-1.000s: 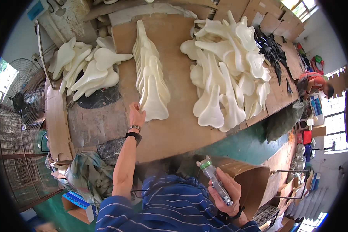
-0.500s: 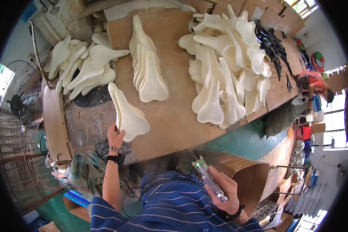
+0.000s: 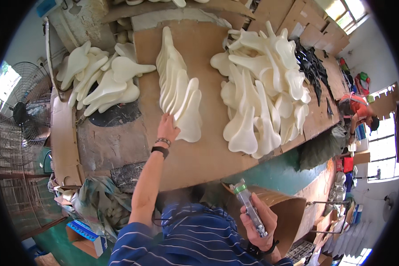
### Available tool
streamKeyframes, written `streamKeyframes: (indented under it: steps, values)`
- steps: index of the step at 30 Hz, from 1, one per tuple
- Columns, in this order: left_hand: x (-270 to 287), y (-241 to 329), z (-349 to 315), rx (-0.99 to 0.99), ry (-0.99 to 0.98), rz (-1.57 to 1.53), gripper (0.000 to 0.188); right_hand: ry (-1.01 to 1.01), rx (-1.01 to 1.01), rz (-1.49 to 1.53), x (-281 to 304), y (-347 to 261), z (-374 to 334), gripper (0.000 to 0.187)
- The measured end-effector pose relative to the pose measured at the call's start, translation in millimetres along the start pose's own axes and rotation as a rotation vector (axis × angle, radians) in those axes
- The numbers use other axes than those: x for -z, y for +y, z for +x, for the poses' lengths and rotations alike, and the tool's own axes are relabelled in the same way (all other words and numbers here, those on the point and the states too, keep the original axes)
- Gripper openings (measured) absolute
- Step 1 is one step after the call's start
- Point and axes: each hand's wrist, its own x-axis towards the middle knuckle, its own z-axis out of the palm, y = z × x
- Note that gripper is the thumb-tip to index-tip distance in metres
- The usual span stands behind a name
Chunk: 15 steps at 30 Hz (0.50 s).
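A row of nested cream bicycle-saddle pads (image 3: 172, 73) runs away from me across the cardboard-covered table. At its near end, the front saddle pad (image 3: 191, 117) lies against the row, and another pad shows just behind it. My left hand (image 3: 167, 127) grips the lower left edge of these front pads, its fingertips partly hidden. My right hand (image 3: 262, 219), in front of my body at the right, is wrapped round a silver hand tool (image 3: 251, 210) with a green collar, which looks like an air grinder.
A loose heap of pads (image 3: 106, 80) lies at the left and a bigger pile (image 3: 266, 93) at the right. Beside that pile is black scrap (image 3: 314, 73). A cardboard box (image 3: 288, 210) stands near my right hand, a fan (image 3: 24, 111) far left. Another person (image 3: 359, 111) bends over at far right.
My left hand has moved right and away from me, bringing the front pads up against the row's near end. The right hand still holds the tool, shifted slightly right.
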Motion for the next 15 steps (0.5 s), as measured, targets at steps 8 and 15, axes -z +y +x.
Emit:
streamKeyframes:
  steps: [8, 15]
  values:
    - [71, 53, -43, 0.006, -0.101, -0.064, 0.052, 0.001, -0.070, 0.049, -18, 2, -2, 0.051]
    - [150, 8, -76, 0.219, 0.074, -0.127, 0.056, -0.062, -0.058, 0.081, -35, 6, 15, 0.050]
